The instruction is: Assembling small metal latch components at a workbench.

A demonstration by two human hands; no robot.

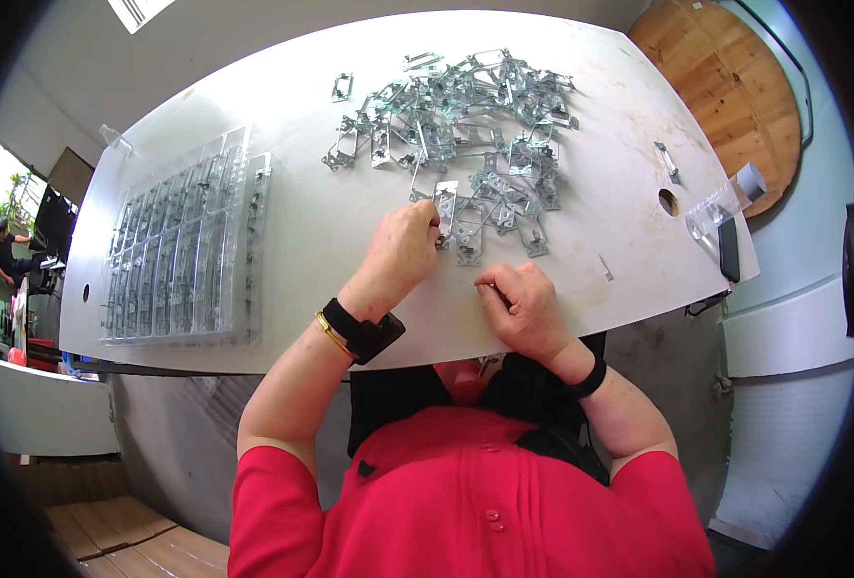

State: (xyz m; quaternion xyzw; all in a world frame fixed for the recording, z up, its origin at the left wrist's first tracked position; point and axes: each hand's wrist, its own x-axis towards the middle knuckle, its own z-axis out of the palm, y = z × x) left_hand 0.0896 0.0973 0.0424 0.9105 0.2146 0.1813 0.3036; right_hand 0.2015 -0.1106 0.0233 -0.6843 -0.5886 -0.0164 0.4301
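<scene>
We find the flat metal bracket at the near edge of a heap of similar brackets, at the fingertips of the left hand. That hand is closed in a pinch on the bracket's left side; its thumb contact is not visible to us. The bracket's long axis runs roughly away from the person. The left hand is the nearer of the two; from the right hand the bracket lies farther out and to the left. The right hand's fingers are gathered around a thin pointed tool, its tip directed leftward and apart from the bracket; we cannot tell its exact type.

On the white tabletop we record clear compartmented plastic trays filled with metal parts at left, and at right a lone bracket, a small metal sliver and a clear bottle with a grey cap. We can read no brand, label or writing on any item.
</scene>
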